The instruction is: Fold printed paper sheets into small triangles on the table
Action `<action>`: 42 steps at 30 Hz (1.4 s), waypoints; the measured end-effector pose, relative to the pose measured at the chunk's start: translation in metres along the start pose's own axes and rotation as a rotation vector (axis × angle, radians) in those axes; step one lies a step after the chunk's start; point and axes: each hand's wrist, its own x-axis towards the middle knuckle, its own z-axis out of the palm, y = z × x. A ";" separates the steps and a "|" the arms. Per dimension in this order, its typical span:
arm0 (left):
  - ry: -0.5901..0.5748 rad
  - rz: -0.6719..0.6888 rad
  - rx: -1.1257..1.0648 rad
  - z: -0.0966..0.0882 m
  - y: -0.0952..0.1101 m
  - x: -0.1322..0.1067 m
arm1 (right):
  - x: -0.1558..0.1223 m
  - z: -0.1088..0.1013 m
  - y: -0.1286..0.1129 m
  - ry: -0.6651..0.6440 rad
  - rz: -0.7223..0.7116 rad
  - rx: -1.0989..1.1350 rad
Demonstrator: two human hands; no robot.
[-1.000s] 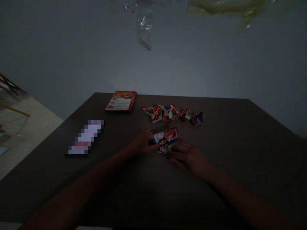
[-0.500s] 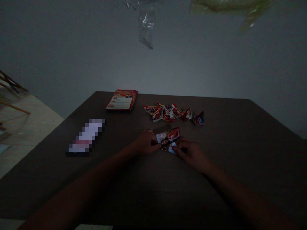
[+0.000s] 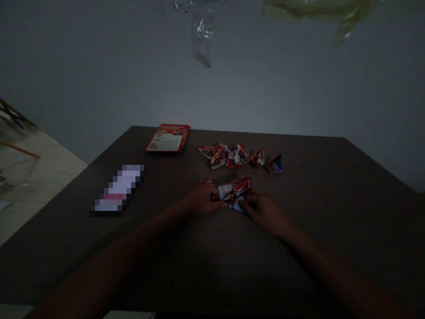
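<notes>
A small printed paper sheet (image 3: 234, 191), red and white with pictures, lies half folded on the dark wooden table (image 3: 332, 186). My left hand (image 3: 201, 197) pinches its left edge with closed fingers. My right hand (image 3: 262, 208) presses closed fingers on its lower right corner. Just beyond, a row of several folded paper pieces (image 3: 239, 157) in the same print lies on the table. The room is dim.
A red and white stack of leaflets (image 3: 168, 138) rests near the table's far left edge. A flat blurred-out object (image 3: 117, 189) lies at the left. A grey wall stands behind the table; clear plastic (image 3: 202, 37) hangs from above. Wooden chair parts (image 3: 13, 128) show at far left.
The lower flap of the paper has been folded up under the top part, so the sheet looks narrower. My right hand has slid inward and up toward the paper. The left hand has stayed in place.
</notes>
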 end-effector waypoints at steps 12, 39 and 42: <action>0.035 0.031 0.089 0.002 0.008 0.001 | 0.000 -0.002 -0.008 -0.010 0.079 -0.236; 0.025 0.026 0.065 0.007 0.005 0.003 | 0.005 0.001 -0.005 -0.033 0.135 -0.308; 0.033 0.030 0.069 0.006 0.005 0.002 | 0.005 0.001 -0.005 -0.025 0.121 -0.307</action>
